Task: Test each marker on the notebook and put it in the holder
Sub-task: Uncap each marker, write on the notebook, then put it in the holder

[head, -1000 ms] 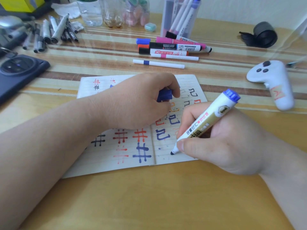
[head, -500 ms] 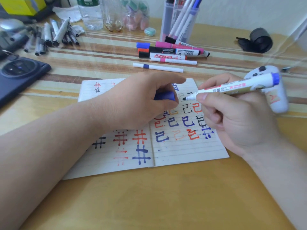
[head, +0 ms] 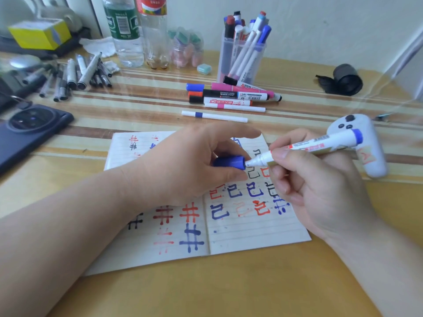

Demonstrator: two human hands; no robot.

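Note:
An open lined notebook (head: 251,232) lies in front of me, covered in red, blue and black test marks. My right hand (head: 320,184) grips a white marker with a blue end (head: 320,145), held nearly level above the page. My left hand (head: 194,165) pinches the blue cap (head: 229,161), and the marker's tip sits at the cap's mouth. A clear holder (head: 240,62) at the back stands full of several markers. A pile of loose markers (head: 233,94) lies in front of it, with a thin white pen (head: 215,116) nearer me.
A dark phone (head: 29,133) lies at the left, with grey pens (head: 75,76) behind it. Two bottles (head: 128,30) and a small jar (head: 185,49) stand at the back. A white controller (head: 366,147) rests right of the notebook, and a black roll (head: 345,78) sits far right.
My right hand lifted the marker off the lower page, turned it level and brought its tip into the mouth of the blue cap in my left hand.

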